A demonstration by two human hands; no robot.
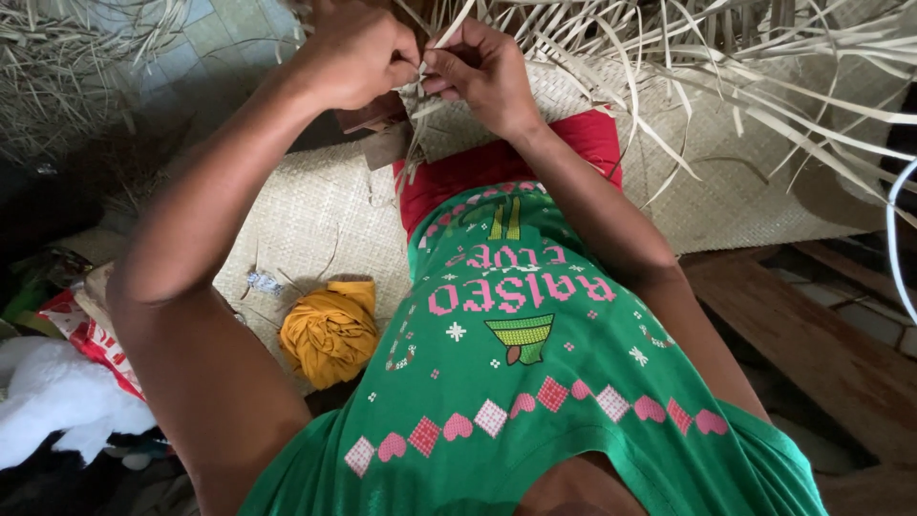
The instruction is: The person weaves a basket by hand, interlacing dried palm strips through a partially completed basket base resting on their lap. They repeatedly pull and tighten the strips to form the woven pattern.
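Pale straw strips [420,72] at the top centre of the frame are pinched by both hands. Left hand [355,53] and right hand [482,67] each close their grip on them, above the woven mat [315,210]

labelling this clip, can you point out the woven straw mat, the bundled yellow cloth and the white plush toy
woven straw mat [315,205], head view, bare woven patch left of the person's body
bundled yellow cloth [330,333], head view, middle of the bundle
white plush toy [57,401], head view, its fluffy body
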